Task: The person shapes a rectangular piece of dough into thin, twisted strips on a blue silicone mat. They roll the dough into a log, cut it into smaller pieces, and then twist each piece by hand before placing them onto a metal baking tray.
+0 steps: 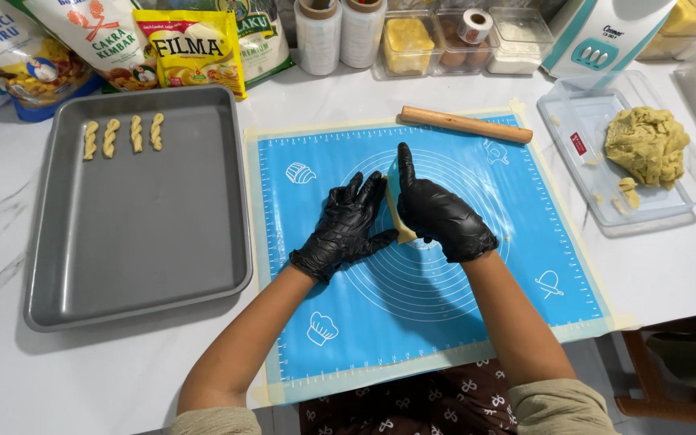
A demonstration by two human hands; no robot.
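left hand (343, 228) + right hand (441, 213) | fingers flat, pressing dough strip (396, 213) between palms | over blue mat (477, 266)

Baking mat (477, 266) at centre of counter (670, 274), taped down. Rolling pin (466, 125) along mat's far edge. On mat's middle, left hand (345, 228) and right hand (438, 211) side by side, strip of dough (397, 216) pressed between. Baking tray (147, 242) left of mat, four twisted dough pieces (122, 135) in its far-left corner. Flour bags (122, 40) beyond tray. Right of mat, plastic lid (606, 169) bearing dough lump (648, 145).
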